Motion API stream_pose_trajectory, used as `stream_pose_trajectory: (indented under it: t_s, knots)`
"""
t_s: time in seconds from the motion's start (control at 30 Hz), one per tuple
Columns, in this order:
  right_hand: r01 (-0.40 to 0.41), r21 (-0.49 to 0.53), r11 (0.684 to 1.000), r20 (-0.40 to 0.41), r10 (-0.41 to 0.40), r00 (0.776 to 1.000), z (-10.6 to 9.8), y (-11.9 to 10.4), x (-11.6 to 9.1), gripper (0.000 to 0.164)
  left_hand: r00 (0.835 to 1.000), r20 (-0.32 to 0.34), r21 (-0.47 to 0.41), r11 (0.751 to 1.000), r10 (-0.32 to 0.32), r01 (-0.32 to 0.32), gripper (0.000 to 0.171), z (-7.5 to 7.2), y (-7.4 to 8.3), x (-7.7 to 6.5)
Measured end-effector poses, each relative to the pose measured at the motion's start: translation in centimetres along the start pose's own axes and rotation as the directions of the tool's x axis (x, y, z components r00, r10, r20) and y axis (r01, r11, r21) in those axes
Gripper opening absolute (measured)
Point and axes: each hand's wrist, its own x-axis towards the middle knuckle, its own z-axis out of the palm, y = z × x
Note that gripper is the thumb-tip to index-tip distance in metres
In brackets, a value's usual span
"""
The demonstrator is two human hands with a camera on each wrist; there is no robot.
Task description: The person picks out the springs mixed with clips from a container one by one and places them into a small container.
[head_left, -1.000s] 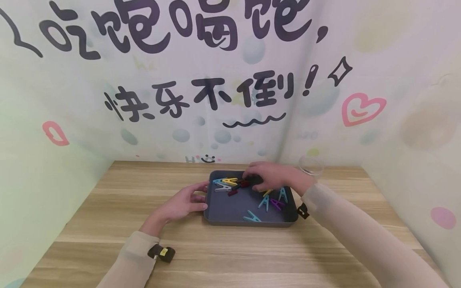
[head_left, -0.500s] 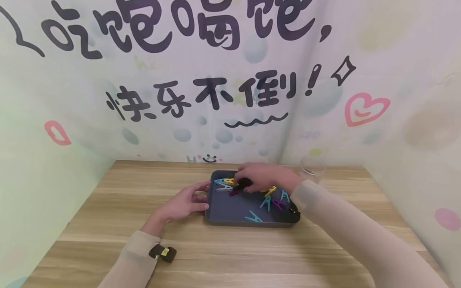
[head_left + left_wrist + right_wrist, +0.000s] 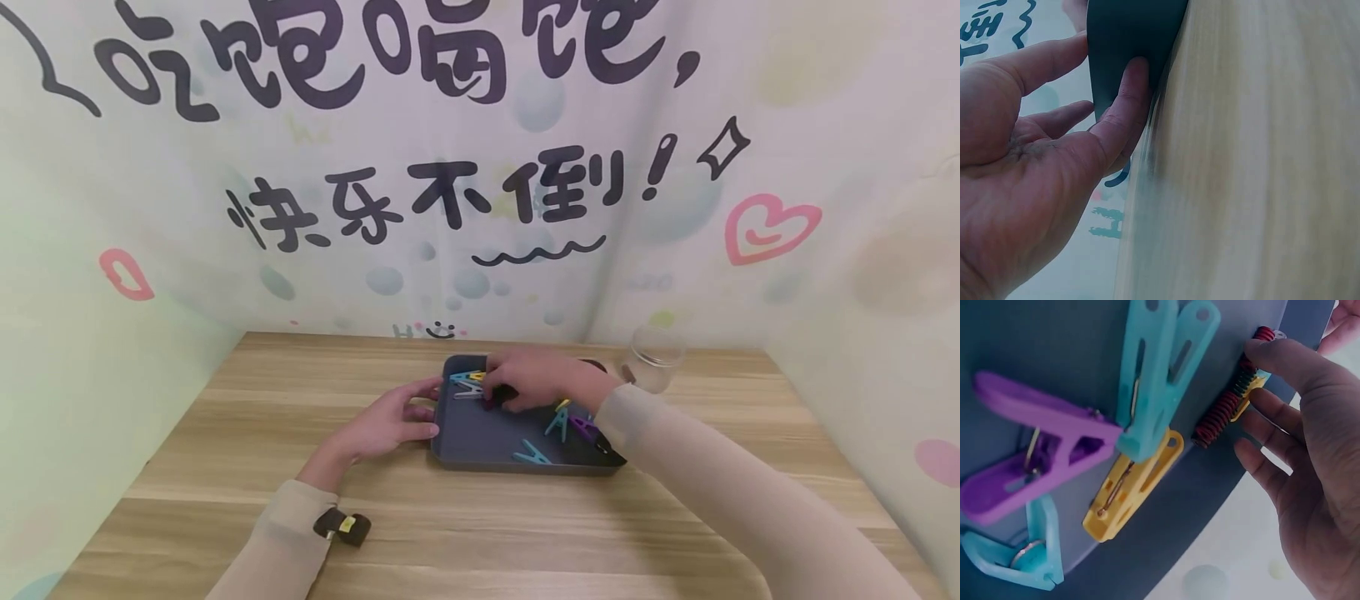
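Note:
A dark grey tray on the wooden table holds clothespins and small coil springs. My left hand rests against the tray's left wall, fingers extended along its outside, as the left wrist view shows. My right hand is over the tray's back part, thumb and fingers slightly spread around the springs. In the right wrist view, a red spring and a black spring lie by the fingertips, and the thumb overlaps the upper end. Clothespins nearby are turquoise, purple and yellow.
A clear round container stands on the table behind my right forearm. Another turquoise clothespin lies near the tray's front wall. A printed fabric wall rises behind the table.
My right hand has moved left across the tray, to the springs, and now covers most of them in the head view. My left hand stays at the tray's left side.

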Motion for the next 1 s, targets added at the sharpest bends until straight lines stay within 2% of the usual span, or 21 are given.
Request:
stream_pose_trajectory:
  t_s: [0.37,0.5,0.8,1.0]
  knots:
    - [0.015,-0.058,0.998,-0.019,-0.016,1.0,0.3,-0.3,0.1,0.016,1.0,0.012,-0.001,1.0,0.01,-0.01,0.073,0.0,0.0,0.0]
    - [-0.002,-0.037,0.999,-0.016,0.002,1.0,0.4,-0.3,0.0,0.015,1.0,0.014,-0.001,1.0,0.015,-0.015,0.073,0.1,0.1,0.0]
    - [-0.059,0.082,0.995,-0.035,0.062,0.997,-0.2,-0.2,-1.2,0.015,1.0,0.004,0.017,1.0,0.018,-0.019,0.074,0.1,0.1,-0.1]
    - [-0.076,0.109,0.991,-0.064,0.083,0.994,-0.3,0.1,-2.3,0.015,1.0,-0.001,0.019,1.0,0.022,-0.022,0.074,0.2,0.2,-0.1]
